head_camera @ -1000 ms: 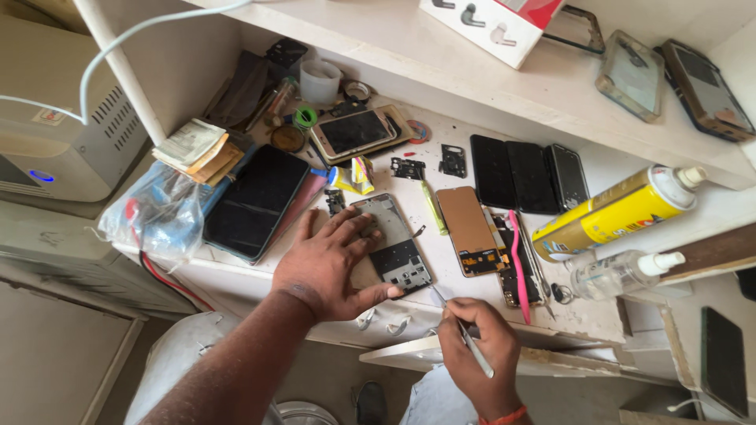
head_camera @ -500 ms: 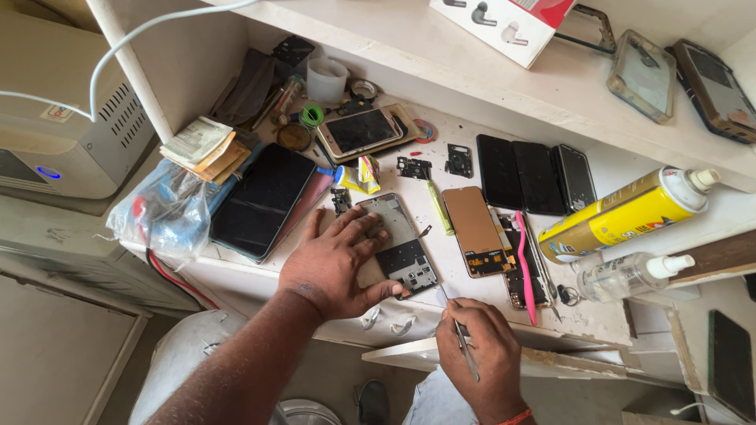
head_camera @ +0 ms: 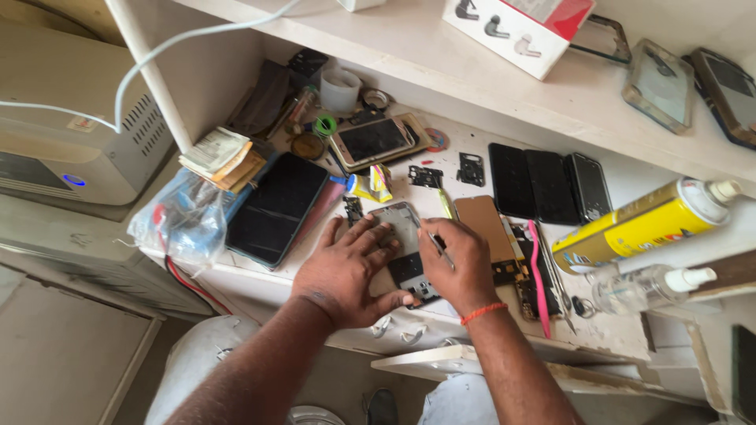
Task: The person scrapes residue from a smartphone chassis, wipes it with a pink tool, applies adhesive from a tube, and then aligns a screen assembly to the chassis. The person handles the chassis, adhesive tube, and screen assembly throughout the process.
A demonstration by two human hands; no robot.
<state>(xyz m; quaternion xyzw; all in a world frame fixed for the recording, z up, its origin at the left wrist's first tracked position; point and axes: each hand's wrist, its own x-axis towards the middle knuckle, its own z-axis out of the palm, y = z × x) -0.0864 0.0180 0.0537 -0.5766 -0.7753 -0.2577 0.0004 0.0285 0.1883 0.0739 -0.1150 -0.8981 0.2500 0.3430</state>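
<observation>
Right hand [head_camera: 457, 264] has risen from the counter's [head_camera: 630, 334] front edge onto the opened phone [head_camera: 405, 248].
One phone, long axis front-to-back; right fingers grip one thin tool [head_camera: 438, 249], left hand [head_camera: 346, 271] pressing flat, fingers spread.

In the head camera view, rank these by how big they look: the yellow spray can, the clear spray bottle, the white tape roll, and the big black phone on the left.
1. big black phone
2. yellow spray can
3. clear spray bottle
4. white tape roll
The top two look close in length.

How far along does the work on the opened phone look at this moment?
Done: the opened phone with bare grey insides lies on the white bench, and a tan back cover lies apart beside it. In hand: the left hand pins the phone flat while the right hand puts a thin metal tool to it. Left: small black parts lie loose behind the phone, unfitted.
</observation>
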